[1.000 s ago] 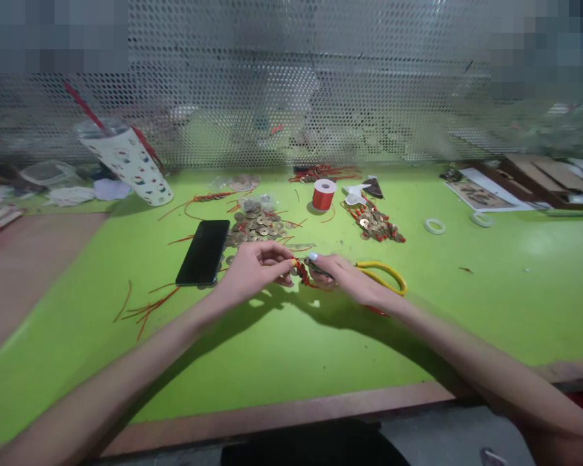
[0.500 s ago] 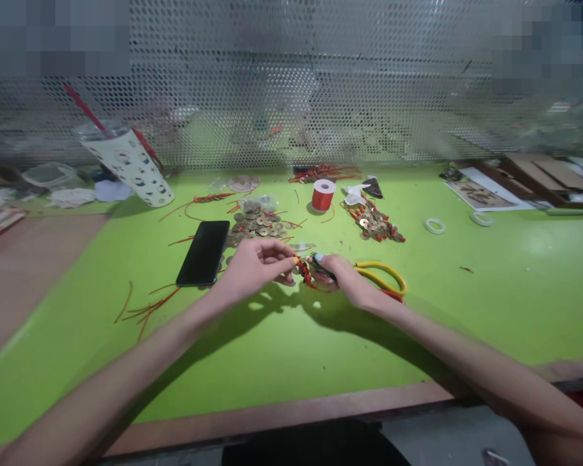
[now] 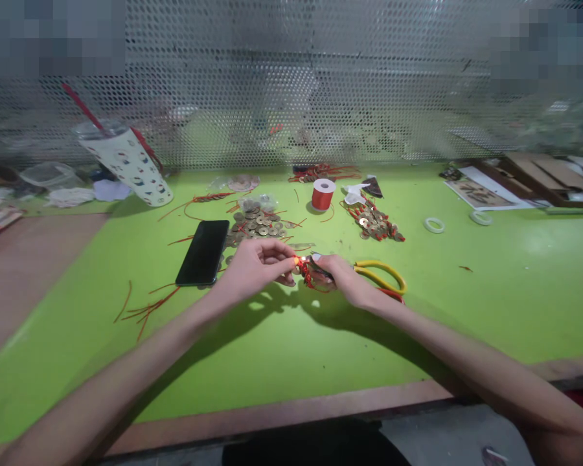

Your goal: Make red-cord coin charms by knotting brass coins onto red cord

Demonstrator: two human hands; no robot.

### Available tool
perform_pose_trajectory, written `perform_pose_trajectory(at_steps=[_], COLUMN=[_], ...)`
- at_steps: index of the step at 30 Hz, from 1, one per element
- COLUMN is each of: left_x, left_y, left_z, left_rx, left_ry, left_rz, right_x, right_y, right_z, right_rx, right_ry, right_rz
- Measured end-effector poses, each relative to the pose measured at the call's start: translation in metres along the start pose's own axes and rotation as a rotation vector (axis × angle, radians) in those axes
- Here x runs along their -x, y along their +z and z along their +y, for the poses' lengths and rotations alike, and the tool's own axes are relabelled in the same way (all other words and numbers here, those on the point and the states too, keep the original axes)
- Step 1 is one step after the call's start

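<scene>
My left hand pinches a knotted red cord piece near the middle of the green table. Close on its right, my right hand is closed round a small dark tool, possibly a lighter, beside the cord. A bright orange glow shows at my left fingertips. Yellow-handled scissors or pliers lie partly behind my right hand. Coins with holes are heaped behind my left hand, and a black phone lies to its left.
A red thread spool stands behind the hands, with corded coins to its right. A patterned cup leans at the back left. White tape rings lie at right. Loose red cords lie front left. A perforated metal screen rises behind.
An orange glow has appeared at the cord by my left fingertips. The dark tool in my right hand has tilted slightly; both hands are otherwise nearly still.
</scene>
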State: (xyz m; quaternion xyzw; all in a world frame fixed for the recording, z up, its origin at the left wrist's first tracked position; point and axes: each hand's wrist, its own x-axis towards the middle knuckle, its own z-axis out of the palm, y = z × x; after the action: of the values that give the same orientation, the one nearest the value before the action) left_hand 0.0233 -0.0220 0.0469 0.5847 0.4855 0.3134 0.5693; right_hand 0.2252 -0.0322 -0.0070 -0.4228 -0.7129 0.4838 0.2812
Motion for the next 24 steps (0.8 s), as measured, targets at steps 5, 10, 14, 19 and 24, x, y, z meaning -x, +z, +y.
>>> perform_pose_trajectory(at_steps=[5,10,14,19,24], left_x=[0.0009,0.0007,0.0012,0.0022,0.0013], left_y=[0.0013,0.0011,0.0009,0.0011,0.0004], left_z=[0.0006,-0.0002,0.0011,0.0024,-0.0009], left_rx=[-0.010,-0.005,0.022,0.008,0.004], left_ry=[-0.004,-0.005,-0.005,0.000,0.010], left_rz=[0.005,0.005,0.007,-0.001,-0.006], right_x=[0.0003,0.0001,0.0014,0.0013,0.0007], right_y=[0.0001,0.0002,-0.0003,-0.0006,-0.0001], right_z=[-0.0040,-0.0042,-0.0044,-0.0059,-0.0072], right_rx=[0.014,0.066,0.136,0.126,0.136], right_ry=[0.009,0.020,0.028,0.020,0.069], right_rz=[0.055,0.052,0.076,0.062,0.032])
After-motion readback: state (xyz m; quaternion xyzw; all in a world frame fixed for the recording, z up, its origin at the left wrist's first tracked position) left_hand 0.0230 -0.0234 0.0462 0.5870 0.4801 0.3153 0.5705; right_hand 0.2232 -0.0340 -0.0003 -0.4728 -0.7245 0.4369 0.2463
